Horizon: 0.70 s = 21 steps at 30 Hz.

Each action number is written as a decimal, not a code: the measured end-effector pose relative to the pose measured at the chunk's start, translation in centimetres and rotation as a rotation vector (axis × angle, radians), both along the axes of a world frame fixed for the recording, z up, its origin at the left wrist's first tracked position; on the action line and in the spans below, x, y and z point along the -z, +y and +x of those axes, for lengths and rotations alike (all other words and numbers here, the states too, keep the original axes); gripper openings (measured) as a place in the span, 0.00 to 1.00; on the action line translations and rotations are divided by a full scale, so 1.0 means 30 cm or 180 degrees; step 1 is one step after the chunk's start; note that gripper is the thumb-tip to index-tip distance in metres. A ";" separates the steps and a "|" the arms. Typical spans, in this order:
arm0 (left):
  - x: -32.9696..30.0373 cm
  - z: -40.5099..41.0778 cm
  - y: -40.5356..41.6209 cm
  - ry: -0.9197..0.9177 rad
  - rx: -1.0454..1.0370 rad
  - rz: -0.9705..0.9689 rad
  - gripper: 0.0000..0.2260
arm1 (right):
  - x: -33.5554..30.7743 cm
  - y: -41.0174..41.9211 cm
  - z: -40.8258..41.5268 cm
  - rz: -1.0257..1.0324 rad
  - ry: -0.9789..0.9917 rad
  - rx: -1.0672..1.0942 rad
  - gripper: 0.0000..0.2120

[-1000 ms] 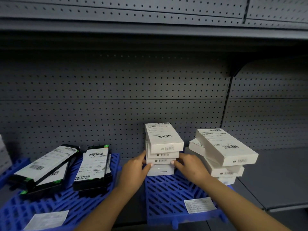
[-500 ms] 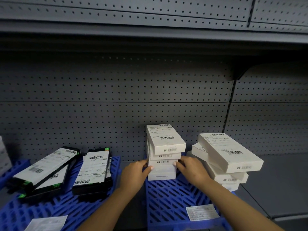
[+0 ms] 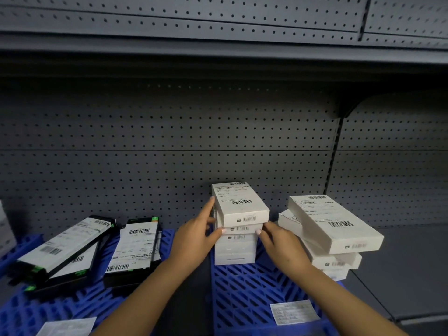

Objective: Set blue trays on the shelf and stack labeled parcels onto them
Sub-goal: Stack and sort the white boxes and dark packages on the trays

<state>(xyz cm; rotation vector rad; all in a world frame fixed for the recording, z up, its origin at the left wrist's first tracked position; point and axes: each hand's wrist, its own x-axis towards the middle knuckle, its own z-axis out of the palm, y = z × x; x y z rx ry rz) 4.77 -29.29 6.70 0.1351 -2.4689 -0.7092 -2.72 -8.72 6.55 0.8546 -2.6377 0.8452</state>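
Note:
A stack of several white labeled parcels (image 3: 238, 221) stands on the right blue tray (image 3: 242, 292). My left hand (image 3: 196, 235) presses straight fingers against the stack's left side, its thumb on the front. My right hand (image 3: 278, 243) touches the stack's right front edge with its fingertips. A second, crooked stack of white parcels (image 3: 332, 226) leans on the same tray's right side. Black parcels with white labels (image 3: 134, 248) lie on the left blue tray (image 3: 80, 304), more of them (image 3: 60, 253) further left.
The grey shelf floor (image 3: 407, 267) stretches to the right of the trays. A perforated back panel (image 3: 169, 146) closes the rear, and an upper shelf (image 3: 218, 47) hangs overhead. Paper labels (image 3: 293, 311) are stuck on the trays' front parts.
Both hands have risen from the bottom of the middle white stack to its upper boxes, the left fingers now reaching the top parcel's side. The stacks stay in place.

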 end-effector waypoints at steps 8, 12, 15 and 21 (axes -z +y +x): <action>0.005 -0.005 -0.021 0.0026 0.0067 -0.0421 0.36 | 0.000 -0.031 -0.022 -0.0110 -0.0196 0.0050 0.11; 0.012 -0.009 -0.028 -0.0002 0.0051 -0.0388 0.35 | 0.010 -0.035 -0.028 -0.0098 -0.0199 0.0032 0.12; 0.011 -0.015 -0.031 -0.0051 0.0057 -0.0412 0.35 | 0.022 -0.035 -0.032 -0.0095 -0.0285 0.0040 0.11; -0.030 -0.019 -0.033 -0.0113 0.0101 -0.0372 0.35 | 0.006 -0.036 -0.006 -0.0560 -0.0405 0.0018 0.34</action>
